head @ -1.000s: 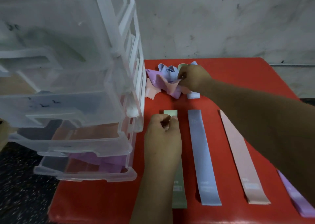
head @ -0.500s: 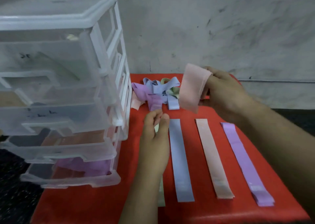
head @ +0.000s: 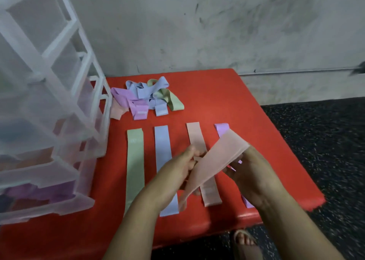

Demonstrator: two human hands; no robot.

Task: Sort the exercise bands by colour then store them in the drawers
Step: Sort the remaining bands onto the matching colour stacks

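Both hands hold one pink band stretched above the red table. My left hand grips its lower end, my right hand its upper end. Beneath lie flat bands side by side: green, blue, pink and purple, the purple one mostly hidden by my right hand. A tangled pile of purple, blue, green and pink bands sits at the back, beside the clear plastic drawer unit on the left.
The lower drawers stand pulled out and hold purple and pink bands. A grey wall rises behind the table. Dark speckled floor lies to the right, and a sandalled foot shows below the table's front edge.
My right hand has brought the pink band down from above the pile toward the front. My left hand left the green band and took the pink band's other end.
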